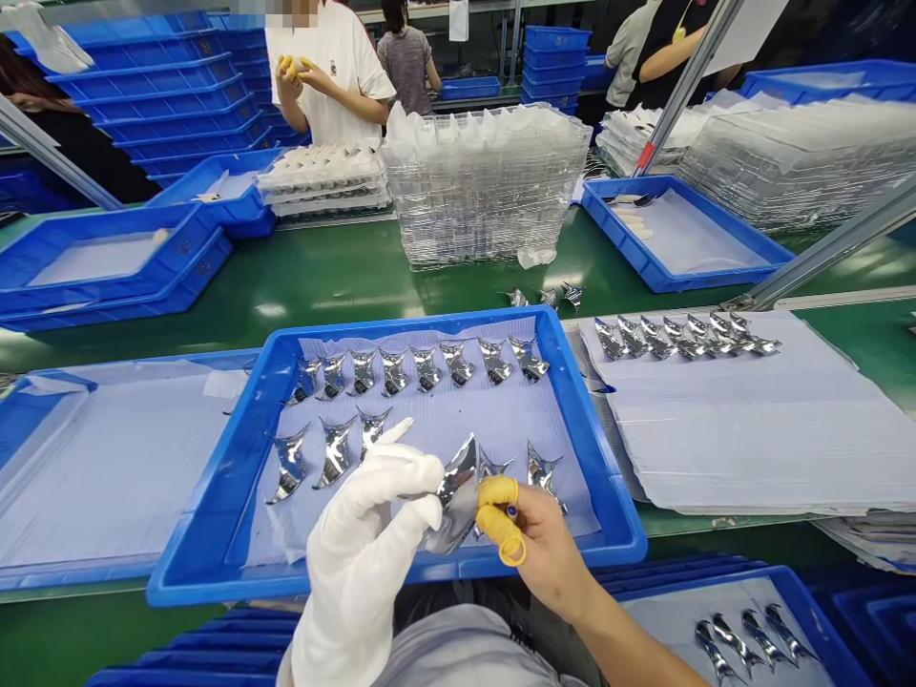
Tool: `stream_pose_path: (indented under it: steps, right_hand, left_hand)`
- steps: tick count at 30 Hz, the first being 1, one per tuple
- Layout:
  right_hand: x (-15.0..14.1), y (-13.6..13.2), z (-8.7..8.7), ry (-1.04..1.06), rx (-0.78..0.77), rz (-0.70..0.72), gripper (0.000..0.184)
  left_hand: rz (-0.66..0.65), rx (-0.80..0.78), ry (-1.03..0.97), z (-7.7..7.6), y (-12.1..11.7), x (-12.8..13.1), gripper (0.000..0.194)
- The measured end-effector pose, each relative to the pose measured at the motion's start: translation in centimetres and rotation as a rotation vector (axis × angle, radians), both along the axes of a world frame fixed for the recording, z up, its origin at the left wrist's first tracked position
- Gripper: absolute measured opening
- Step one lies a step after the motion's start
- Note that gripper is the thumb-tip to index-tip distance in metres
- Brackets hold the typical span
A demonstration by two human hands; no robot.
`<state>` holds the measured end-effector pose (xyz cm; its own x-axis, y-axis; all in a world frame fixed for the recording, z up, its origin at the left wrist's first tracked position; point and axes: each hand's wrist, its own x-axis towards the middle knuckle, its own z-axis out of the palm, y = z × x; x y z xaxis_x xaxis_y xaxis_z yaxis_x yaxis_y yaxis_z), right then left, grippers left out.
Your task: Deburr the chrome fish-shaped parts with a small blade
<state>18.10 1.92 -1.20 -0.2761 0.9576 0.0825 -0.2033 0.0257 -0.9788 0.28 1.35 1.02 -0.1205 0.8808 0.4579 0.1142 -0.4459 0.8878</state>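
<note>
My left hand [372, 534], in a white glove, and my right hand [533, 544], with yellow finger cots on thumb and forefinger, together pinch one shiny chrome fin-shaped part [450, 496] over the near edge of a blue tray [236, 496]. The gloved forefinger sticks out; the other fingers close on the part. The tray has a pale liner and holds a far row of several chrome parts [422, 367] and a shorter near row [329, 453]. Two more parts [540, 472] lie just beyond my right hand.
A white sheet [759, 429] at right carries a row of chrome parts [687, 336]. Clear plastic trays [487, 181] are stacked beyond the green belt [343, 277]. Blue trays stand left, right and near. Other people work across the belt.
</note>
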Motion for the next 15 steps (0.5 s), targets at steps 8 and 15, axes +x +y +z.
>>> stream_pose_path:
  steps: [8, 15]
  right_hand:
    - [-0.3, -0.9, 0.0, 0.217, -0.299, 0.124, 0.039]
    - [-0.6, -0.7, -0.6, 0.347, -0.439, 0.138, 0.039]
  left_hand:
    - [0.173, -0.298, -0.119, 0.0, 0.8, 0.7, 0.007]
    - [0.074, -0.287, 0.062, -0.4, 1.4, 0.5, 0.009]
